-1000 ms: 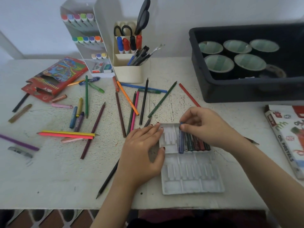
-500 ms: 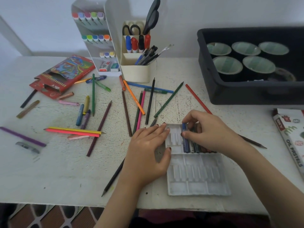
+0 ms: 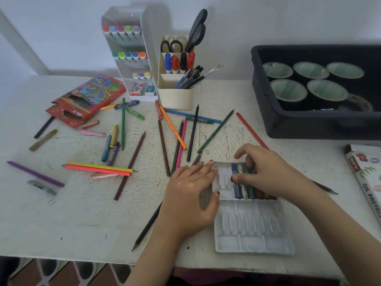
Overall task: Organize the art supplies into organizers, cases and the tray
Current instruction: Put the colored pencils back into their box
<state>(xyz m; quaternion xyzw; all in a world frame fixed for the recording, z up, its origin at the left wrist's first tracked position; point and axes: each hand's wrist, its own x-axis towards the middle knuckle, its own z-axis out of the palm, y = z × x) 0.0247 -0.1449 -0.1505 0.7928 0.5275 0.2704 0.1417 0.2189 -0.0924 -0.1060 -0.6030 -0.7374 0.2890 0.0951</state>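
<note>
Worktop (image 3: 61, 219), near edge: white tray (image 3: 253, 230), long side running away from the person.
Left hand (image 3: 189, 195): grip open, fingers straight and flat, fingertips on the tray's far left corner, thumb at its left edge. Holds nothing.
Right hand (image 3: 266, 172): over the tray's far row, fingers curled onto the pastels (image 3: 245, 182) lying side by side there, thumb pressed to the leftmost, blue one. Index finger lifted clear.
Black pencil (image 3: 147, 226) lies slantwise under the left wrist.
Right edge: pastel box (image 3: 365, 178), partly out of view.
Mid worktop: loose pencils (image 3: 162, 149) and crayons (image 3: 107, 148), scattered, several crossing.
Far left: red pencil box (image 3: 86, 100), flap open.
Far centre: marker rack (image 3: 127, 54) just beside cream holder (image 3: 175, 96) with pens and scissors.
Far right: black bin (image 3: 309, 124) holding tape rolls (image 3: 290, 89).
</note>
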